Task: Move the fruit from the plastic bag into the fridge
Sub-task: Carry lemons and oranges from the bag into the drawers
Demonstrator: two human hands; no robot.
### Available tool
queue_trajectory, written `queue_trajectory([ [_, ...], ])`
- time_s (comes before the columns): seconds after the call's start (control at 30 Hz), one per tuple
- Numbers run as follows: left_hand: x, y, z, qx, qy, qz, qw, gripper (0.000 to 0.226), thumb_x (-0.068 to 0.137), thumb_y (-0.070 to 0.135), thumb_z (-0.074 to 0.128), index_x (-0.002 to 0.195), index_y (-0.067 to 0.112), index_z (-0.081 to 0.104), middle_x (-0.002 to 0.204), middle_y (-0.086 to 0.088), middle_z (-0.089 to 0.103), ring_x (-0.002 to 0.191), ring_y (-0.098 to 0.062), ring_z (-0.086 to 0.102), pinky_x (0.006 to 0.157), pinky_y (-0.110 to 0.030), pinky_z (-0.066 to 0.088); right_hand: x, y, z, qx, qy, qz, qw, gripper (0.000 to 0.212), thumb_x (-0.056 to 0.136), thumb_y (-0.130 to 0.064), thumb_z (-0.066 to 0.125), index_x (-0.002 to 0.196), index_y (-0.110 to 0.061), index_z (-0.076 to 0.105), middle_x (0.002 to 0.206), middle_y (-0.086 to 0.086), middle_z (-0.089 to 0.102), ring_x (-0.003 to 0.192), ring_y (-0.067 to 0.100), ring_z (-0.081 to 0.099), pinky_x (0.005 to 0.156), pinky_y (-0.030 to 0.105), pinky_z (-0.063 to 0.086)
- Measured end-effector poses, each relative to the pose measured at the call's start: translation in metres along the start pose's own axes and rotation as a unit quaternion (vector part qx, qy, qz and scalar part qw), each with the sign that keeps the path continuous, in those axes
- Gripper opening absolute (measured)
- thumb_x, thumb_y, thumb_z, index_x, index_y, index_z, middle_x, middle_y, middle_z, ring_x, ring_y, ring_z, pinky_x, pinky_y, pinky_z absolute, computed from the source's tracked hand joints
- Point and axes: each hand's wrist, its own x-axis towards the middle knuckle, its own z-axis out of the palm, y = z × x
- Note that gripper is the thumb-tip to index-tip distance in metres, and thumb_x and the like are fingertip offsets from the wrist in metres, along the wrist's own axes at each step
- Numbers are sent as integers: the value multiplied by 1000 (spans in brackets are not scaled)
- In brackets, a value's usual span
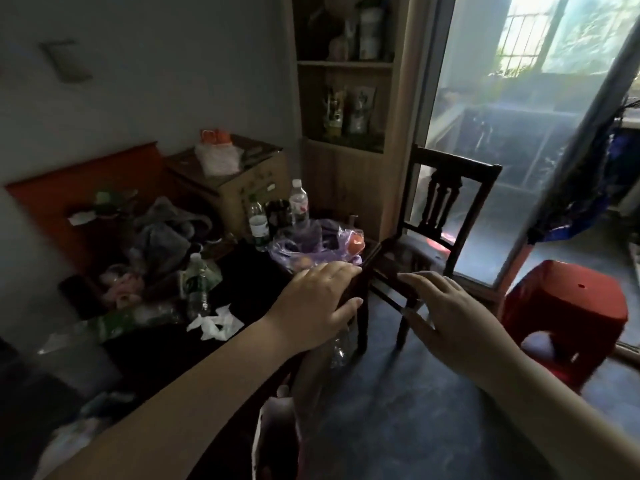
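Nearest, the left hand [318,301] lies over the right corner of the dark table [249,271], its fingers straight and close together, holding nothing. The right hand [453,306] hovers just to the right, in front of the seat of a dark wooden chair [446,202], fingers loosely spread and also empty. A red plastic stool [568,299] stands on the floor at the right. Just beyond the left hand, on the table, sits the crumpled purple plastic bag [304,242]. Two water bottles [298,202] stand behind it, and one orange-red fruit [356,243] shows among its folds at the right edge.
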Motion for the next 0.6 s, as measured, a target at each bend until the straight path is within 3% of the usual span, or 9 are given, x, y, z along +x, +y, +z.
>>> queue_trajectory([
  [0.13, 28, -31, 23, 10, -6, -44, 999, 51, 95, 44, 44, 140, 22, 38, 144, 6, 41, 134, -10, 34, 107, -29, 27, 50, 30, 25, 4, -22, -40, 999, 48, 88, -29, 60, 133, -14, 50, 126, 2, 57, 115, 23, 55, 90, 31, 47],
  [0.27, 66, -56, 46, 16, -25, -87, 996, 52, 95, 45, 42, 142, 23, 36, 145, 8, 39, 135, -8, 30, 108, -29, 27, 102, 73, 44, 31, -36, -57, 997, 51, 90, -31, 55, 138, -18, 44, 133, 0, 52, 123, 19, 49, 96, 32, 46],
  [0.4, 104, -82, 69, 21, -52, -128, 990, 53, 96, 45, 41, 144, 24, 33, 148, 9, 35, 138, -7, 26, 109, -27, 24, 153, 116, 58, 44, -60, -75, 994, 51, 91, -31, 53, 139, -21, 42, 135, -3, 50, 125, 17, 47, 98, 26, 39],
  [0.6, 156, -115, 118, 4, -62, -194, 979, 52, 96, 43, 42, 144, 23, 34, 146, 8, 37, 135, -9, 31, 107, -26, 28, 228, 177, 107, 65, -112, -94, 987, 49, 91, -29, 52, 139, -20, 43, 134, -1, 50, 124, 18, 47, 99, 25, 37],
])
